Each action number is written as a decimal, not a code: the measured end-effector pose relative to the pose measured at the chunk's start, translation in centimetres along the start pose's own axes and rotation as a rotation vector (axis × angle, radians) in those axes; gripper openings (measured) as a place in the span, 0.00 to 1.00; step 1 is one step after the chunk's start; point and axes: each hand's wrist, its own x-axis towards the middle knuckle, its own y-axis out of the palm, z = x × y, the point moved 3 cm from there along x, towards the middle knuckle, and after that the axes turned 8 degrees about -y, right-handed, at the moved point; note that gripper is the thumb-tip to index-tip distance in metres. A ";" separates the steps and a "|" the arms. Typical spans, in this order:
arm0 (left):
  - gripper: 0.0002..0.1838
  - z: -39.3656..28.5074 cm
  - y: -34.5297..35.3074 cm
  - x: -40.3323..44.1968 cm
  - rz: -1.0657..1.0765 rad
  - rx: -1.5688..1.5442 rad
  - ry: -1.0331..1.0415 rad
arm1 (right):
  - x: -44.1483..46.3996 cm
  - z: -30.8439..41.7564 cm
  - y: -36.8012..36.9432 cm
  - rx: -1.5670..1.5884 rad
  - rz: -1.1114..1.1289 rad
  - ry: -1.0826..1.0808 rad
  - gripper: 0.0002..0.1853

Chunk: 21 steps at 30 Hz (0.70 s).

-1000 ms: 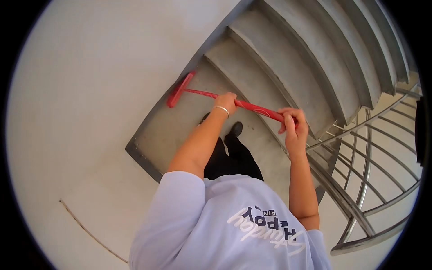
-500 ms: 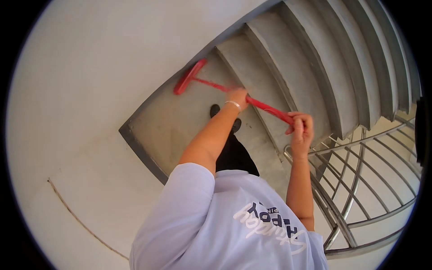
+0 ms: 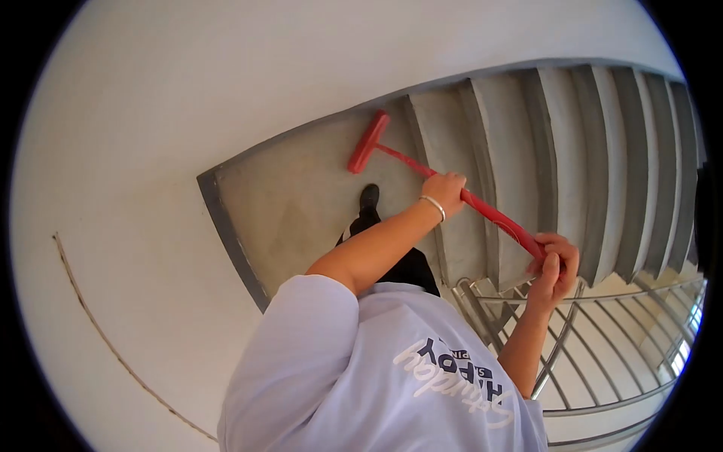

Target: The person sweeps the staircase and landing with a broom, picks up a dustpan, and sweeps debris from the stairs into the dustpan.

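Observation:
A red broom (image 3: 367,142) rests with its head on the grey landing, near the first step. Its red handle slants down to the right, across the stair edges. My left hand (image 3: 446,192), with a light bracelet at the wrist, is wrapped round the middle of the handle. At the handle's upper end is my right hand (image 3: 556,267), its fingers closed round the tip. A black shoe (image 3: 369,196) stands on the landing just below the broom head.
Grey steps (image 3: 506,135) fan out to the right of the landing (image 3: 275,188). A metal railing (image 3: 595,350) curves along the lower right. Pale walls (image 3: 135,151) with a dark grey base band border the landing. A thin crack-like line (image 3: 105,339) runs down the lower left wall.
The broom head has moved away from the wall band, rightward across the landing. Both hands have shifted right and lower in view, still on the handle. The view has turned, so stairs and railing appear rotated.

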 end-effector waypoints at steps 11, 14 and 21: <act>0.07 17.8 -6.7 -4.0 -0.201 0.022 -0.289 | 0.0 -3.6 15.7 0.176 0.428 0.006 0.04; 0.09 16.4 -7.8 -5.5 -0.312 0.033 -0.292 | -0.4 -2.6 15.8 0.204 0.538 -0.062 0.05; 0.10 16.5 -5.8 -7.0 -0.435 0.013 -0.412 | 0.3 -2.3 14.0 0.255 0.587 0.011 0.04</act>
